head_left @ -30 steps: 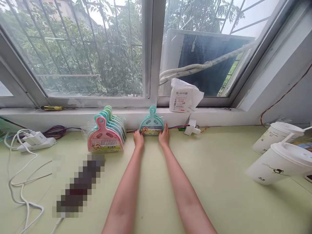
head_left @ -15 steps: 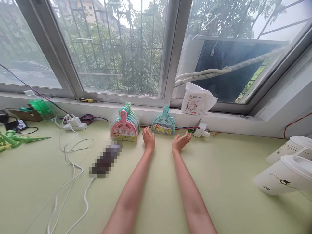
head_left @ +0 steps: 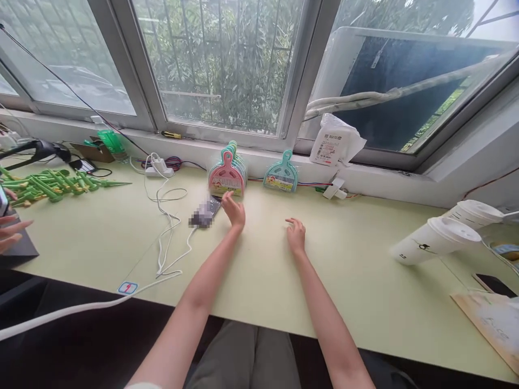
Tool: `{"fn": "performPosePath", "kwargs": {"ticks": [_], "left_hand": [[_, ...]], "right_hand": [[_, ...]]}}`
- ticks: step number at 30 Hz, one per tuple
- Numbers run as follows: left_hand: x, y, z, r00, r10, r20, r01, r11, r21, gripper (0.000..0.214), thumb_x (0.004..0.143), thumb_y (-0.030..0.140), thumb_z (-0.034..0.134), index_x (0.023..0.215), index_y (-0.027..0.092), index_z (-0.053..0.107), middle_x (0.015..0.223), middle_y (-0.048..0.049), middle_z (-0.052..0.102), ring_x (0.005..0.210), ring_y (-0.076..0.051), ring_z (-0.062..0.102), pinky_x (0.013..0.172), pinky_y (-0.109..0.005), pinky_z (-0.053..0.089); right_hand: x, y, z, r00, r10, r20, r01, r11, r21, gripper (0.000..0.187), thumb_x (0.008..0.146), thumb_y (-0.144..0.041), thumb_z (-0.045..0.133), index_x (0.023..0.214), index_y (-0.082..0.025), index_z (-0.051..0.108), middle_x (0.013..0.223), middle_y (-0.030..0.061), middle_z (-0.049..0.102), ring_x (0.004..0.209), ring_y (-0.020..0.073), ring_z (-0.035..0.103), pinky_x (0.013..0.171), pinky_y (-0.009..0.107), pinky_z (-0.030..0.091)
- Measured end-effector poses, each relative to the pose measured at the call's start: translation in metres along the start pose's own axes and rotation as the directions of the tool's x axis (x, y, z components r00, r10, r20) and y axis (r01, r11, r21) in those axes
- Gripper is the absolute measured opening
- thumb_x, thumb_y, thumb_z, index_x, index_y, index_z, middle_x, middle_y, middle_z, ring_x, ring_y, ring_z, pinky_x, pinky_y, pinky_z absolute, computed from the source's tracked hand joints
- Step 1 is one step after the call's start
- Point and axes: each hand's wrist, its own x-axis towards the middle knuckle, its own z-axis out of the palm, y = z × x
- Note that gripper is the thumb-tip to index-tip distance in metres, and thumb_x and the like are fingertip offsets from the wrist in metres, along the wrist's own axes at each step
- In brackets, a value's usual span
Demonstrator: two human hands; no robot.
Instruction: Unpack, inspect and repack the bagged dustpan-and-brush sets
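- One stack of small dustpan sets stands at the far edge of the tabletop; the front one is pink, and the number behind it is unclear.
- One teal dustpan set leans just to its right.
- Two white lidded cups lie tipped at the right.
- The left hand is outstretched just near of the stack, fingers open and empty.
- The right hand is palm-down on the tabletop, fingers loosely bent, holding nothing.

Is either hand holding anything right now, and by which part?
Nothing is held. The left hand is open, just short of the stack of dustpan sets and not gripping it. The right hand is empty over the table.
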Motion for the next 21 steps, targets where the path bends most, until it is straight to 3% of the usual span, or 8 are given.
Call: {"fn": "performPosePath", "kwargs": {"ticks": [4, 7, 9, 14, 18, 21], "left_hand": [[0.068, -0.031, -0.022, 0.978, -0.206, 0.015, 0.203, 0.973, 0.113, 0.046, 0.075, 0.002, 0.050, 0.119, 0.013, 0.043, 0.131, -0.0190, 0.044, 0.127, -0.029, 0.040, 0.107, -0.045, 0.030], [0.109, -0.046, -0.029, 0.939, -0.310, 0.152, 0.281, 0.942, 0.185, 0.047, 0.073, 0.010, 0.062, 0.117, 0.013, 0.044, 0.129, -0.0198, 0.047, 0.125, -0.031, 0.042, 0.103, -0.042, 0.035], [0.127, -0.049, -0.028, 0.928, -0.344, 0.144, 0.309, 0.926, 0.219, 0.056, 0.072, 0.013, 0.066, 0.121, 0.014, 0.040, 0.131, -0.0196, 0.047, 0.126, -0.031, 0.041, 0.100, -0.042, 0.037], [0.147, -0.053, -0.018, 0.884, -0.453, 0.116, 0.388, 0.849, 0.359, 0.058, 0.071, 0.023, 0.069, 0.121, 0.018, 0.040, 0.134, -0.0214, 0.047, 0.128, -0.037, 0.038, 0.098, -0.052, 0.032], [0.151, -0.062, -0.014, 0.911, -0.407, 0.071, 0.351, 0.853, 0.387, 0.049, 0.071, 0.026, 0.068, 0.114, 0.018, 0.044, 0.127, -0.0202, 0.053, 0.125, -0.038, 0.040, 0.095, -0.052, 0.031], [0.150, -0.065, -0.017, 0.906, -0.418, 0.066, 0.359, 0.841, 0.405, 0.037, 0.072, 0.028, 0.067, 0.103, 0.018, 0.049, 0.122, -0.0202, 0.055, 0.121, -0.037, 0.043, 0.093, -0.050, 0.033]], "right_hand": [[-0.021, -0.007, -0.007, 0.998, -0.043, 0.046, 0.047, 0.996, -0.076, 0.036, 0.079, -0.014, 0.041, 0.102, -0.022, 0.068, 0.123, 0.0067, 0.058, 0.115, 0.0229, 0.048, 0.099, 0.038, 0.037], [-0.022, -0.013, -0.004, 0.996, -0.049, 0.073, 0.061, 0.984, -0.169, 0.033, 0.079, -0.013, 0.044, 0.100, -0.024, 0.068, 0.122, 0.0063, 0.060, 0.115, 0.0235, 0.049, 0.098, 0.039, 0.037], [-0.020, -0.016, -0.001, 0.993, -0.074, 0.089, 0.091, 0.975, -0.201, 0.031, 0.080, -0.014, 0.046, 0.098, -0.025, 0.068, 0.122, 0.0055, 0.060, 0.117, 0.0235, 0.048, 0.098, 0.039, 0.037], [-0.016, -0.019, 0.006, 0.984, -0.144, 0.106, 0.167, 0.954, -0.250, 0.036, 0.080, -0.009, 0.044, 0.100, -0.028, 0.067, 0.122, 0.0046, 0.061, 0.117, 0.0218, 0.050, 0.097, 0.038, 0.037], [-0.015, -0.019, 0.008, 0.980, -0.164, 0.113, 0.189, 0.948, -0.256, 0.040, 0.080, -0.006, 0.041, 0.100, -0.029, 0.067, 0.122, 0.0043, 0.061, 0.119, 0.0212, 0.051, 0.097, 0.038, 0.038], [-0.015, -0.019, 0.010, 0.980, -0.175, 0.097, 0.193, 0.957, -0.217, 0.040, 0.081, -0.007, 0.039, 0.098, -0.029, 0.067, 0.122, 0.0047, 0.061, 0.119, 0.0222, 0.051, 0.097, 0.040, 0.037]]}}
